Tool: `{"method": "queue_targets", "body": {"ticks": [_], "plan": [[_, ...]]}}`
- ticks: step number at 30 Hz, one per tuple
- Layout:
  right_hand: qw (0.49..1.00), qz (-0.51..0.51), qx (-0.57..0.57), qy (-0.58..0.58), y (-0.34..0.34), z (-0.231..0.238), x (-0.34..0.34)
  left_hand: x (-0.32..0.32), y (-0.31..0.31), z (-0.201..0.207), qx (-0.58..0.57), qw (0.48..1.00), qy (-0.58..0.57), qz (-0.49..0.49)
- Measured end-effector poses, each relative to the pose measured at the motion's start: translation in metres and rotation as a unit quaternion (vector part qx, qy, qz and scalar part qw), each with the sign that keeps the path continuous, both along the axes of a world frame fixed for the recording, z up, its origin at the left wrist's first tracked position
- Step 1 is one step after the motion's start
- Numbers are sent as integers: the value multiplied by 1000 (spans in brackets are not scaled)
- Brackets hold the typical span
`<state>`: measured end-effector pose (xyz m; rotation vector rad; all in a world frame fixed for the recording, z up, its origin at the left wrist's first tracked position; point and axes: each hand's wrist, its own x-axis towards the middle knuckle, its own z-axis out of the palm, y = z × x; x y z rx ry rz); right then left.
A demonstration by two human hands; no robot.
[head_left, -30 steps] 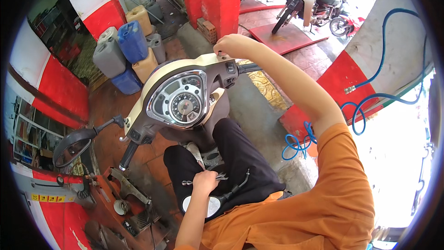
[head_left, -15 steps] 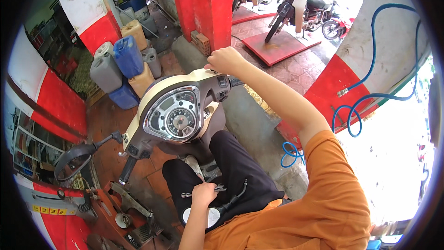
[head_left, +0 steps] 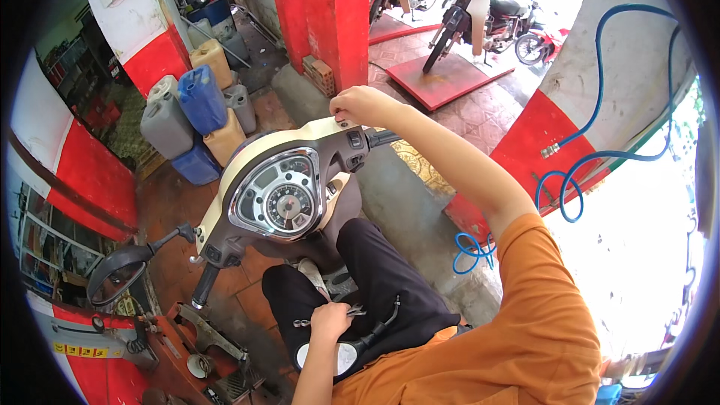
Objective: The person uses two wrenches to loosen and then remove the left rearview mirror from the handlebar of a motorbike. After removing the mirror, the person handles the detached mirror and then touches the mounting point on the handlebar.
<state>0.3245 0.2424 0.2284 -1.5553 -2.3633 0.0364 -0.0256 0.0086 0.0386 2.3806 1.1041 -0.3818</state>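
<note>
I sit astride a scooter with a cream and brown handlebar cover [head_left: 256,142] and a chrome-rimmed speedometer [head_left: 289,206]. My right hand [head_left: 366,106] reaches across to the cover's far right top, fingers bent together beside the dark mirror mount. Whatever its fingertips pinch, if anything, is hidden. Over my lap my left hand [head_left: 330,322] is closed around a metal wrench [head_left: 355,311], whose ends stick out on both sides of the fist. A detached rear-view mirror [head_left: 346,358] with a bent black stem lies on my lap, partly behind my left forearm.
The left mirror [head_left: 118,274] is still mounted. Blue, grey and tan jerrycans [head_left: 201,101] stand beyond the scooter on the left. An orange metal stand [head_left: 176,345] is at lower left. A blue air hose [head_left: 600,82] hangs at right; a motorbike [head_left: 480,11] stands on a red platform [head_left: 442,79].
The view has shifted slightly. My right hand's fingers have turned a little at the same mount, while my left hand keeps its hold on the wrench.
</note>
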Motion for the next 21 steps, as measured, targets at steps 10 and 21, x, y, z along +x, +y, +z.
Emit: {"method": "queue_targets", "body": {"ticks": [10, 21], "plan": [[996, 82, 20, 9, 10, -10, 13, 0, 0, 4, -4, 1000, 3, 2], [992, -18, 41, -118, 9, -8, -1, 3, 0, 8, -17, 1000, 22, 0]]}}
